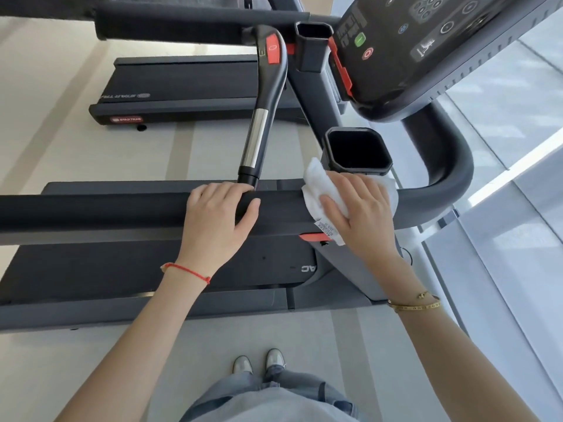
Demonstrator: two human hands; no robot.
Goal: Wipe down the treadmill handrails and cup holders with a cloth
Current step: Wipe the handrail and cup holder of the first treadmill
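Observation:
A dark padded handrail (106, 211) runs across the middle of the view, from the left edge to the treadmill's curved grey frame. My left hand (217, 219) grips this rail, fingers over the top and thumb on the near side. My right hand (362, 213) presses a white cloth (316, 185) onto the rail's right end, fingers curled over the cloth. A care label hangs from the cloth's lower edge. Just behind the cloth stands a black cup holder (358, 150), open and empty. A second cup holder (313, 45) sits farther back, beside the console.
A sensor grip (263, 102) with a steel section and red button juts toward me between the rails. The black console (426, 47) tilts at upper right. The far handrail (182, 24) crosses the top. The running belt (122, 269) lies below; another treadmill (182, 86) stands beyond.

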